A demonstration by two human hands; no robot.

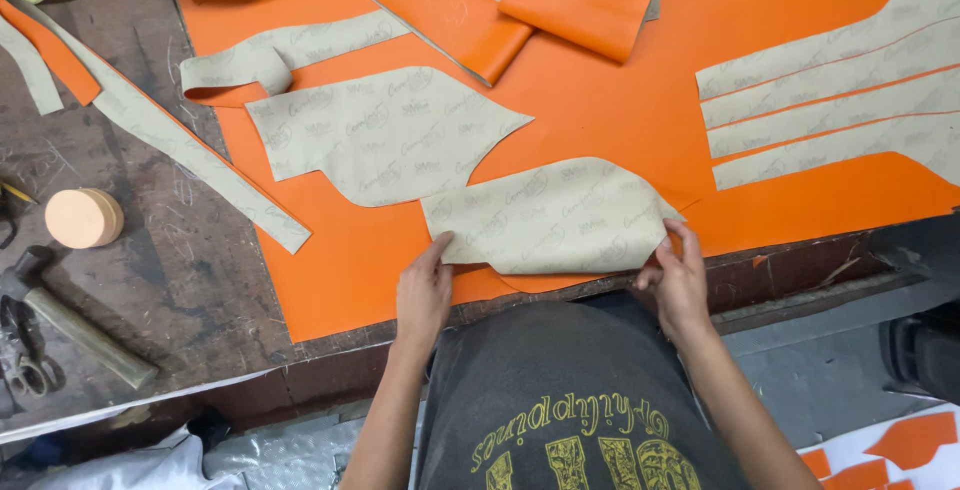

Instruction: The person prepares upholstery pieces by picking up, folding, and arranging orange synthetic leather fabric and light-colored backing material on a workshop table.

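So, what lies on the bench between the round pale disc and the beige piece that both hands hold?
In the head view, a long beige strip and orange sheet lie between the disc and the held piece.

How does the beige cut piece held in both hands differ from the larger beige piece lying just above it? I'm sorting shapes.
The held piece is gripped at both ends, by the left hand and the right hand; the larger piece lies untouched. The held piece has a rounded top edge and overhangs the orange sheet at the table edge; the larger piece ends in a point and rests wholly on the sheet. Both are beige with a faint repeated print.
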